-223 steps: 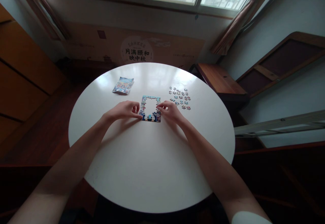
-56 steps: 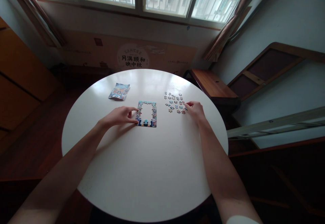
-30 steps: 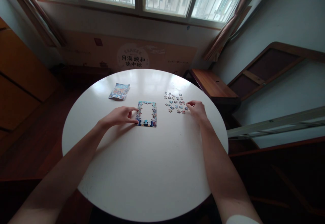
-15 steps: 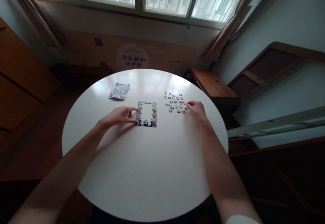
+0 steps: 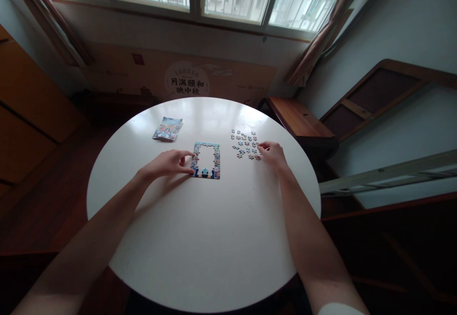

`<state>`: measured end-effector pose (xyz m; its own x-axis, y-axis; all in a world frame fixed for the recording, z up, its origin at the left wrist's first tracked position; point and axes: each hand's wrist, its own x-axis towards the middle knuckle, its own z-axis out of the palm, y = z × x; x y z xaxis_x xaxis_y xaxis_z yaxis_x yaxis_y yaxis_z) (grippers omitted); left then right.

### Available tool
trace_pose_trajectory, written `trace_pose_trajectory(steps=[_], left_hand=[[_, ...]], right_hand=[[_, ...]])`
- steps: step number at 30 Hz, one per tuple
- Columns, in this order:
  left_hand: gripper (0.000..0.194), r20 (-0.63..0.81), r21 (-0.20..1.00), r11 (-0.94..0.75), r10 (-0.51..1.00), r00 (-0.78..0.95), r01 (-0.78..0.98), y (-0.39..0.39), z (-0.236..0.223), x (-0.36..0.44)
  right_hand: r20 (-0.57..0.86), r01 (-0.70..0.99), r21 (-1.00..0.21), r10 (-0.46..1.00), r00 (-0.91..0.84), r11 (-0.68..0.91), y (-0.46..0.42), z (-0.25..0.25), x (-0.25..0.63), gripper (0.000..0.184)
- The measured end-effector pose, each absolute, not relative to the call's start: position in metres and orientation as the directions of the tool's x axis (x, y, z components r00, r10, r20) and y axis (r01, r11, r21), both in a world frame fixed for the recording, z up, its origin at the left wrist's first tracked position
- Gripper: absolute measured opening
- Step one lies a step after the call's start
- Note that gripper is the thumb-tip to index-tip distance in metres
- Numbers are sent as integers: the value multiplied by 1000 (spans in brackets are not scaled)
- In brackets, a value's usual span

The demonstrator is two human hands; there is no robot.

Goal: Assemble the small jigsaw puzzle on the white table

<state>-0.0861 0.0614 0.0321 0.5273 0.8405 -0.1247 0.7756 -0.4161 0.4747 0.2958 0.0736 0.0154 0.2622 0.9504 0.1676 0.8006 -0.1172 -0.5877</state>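
Note:
A partly assembled jigsaw puzzle (image 5: 206, 174) lies flat on the white round table (image 5: 203, 238); its colourful border surrounds a pale, unfilled middle. My left hand (image 5: 173, 162) rests against its left edge, thumb and index finger spread apart, the thumb by the lower left corner. To the right of the puzzle, several loose jigsaw pieces (image 5: 240, 143) are scattered in a patch. At that patch's right edge my right hand (image 5: 272, 154) has its fingertips pinched together among the outer pieces. Whatever is between those fingertips is too small and covered to make out.
A printed packet or leaflet (image 5: 168, 129) with cartoon art lies towards the back left of the table. Beyond the table's right rim stands a wooden bench (image 5: 300, 117). A printed cardboard panel (image 5: 221, 74) is behind the table, under the window.
My right hand has shifted slightly left, closer in to the loose pieces, fingertips still together. My left hand and the puzzle have stayed put.

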Motion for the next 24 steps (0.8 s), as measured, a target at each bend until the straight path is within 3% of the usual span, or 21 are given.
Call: trace_pose_trajectory(steps=[8, 16, 24], left_hand=[[72, -130, 477, -410, 842, 524, 777, 61, 33, -86], [73, -124, 476, -417, 840, 528, 774, 61, 33, -86], [72, -130, 475, -409, 843, 521, 779, 61, 33, -86]], right_hand=[[213, 870, -485, 977, 16, 92, 72, 9, 267, 16], [210, 882, -458, 978, -11, 108, 73, 5, 264, 13], [190, 858, -508, 982, 26, 76, 70, 10, 261, 11]])
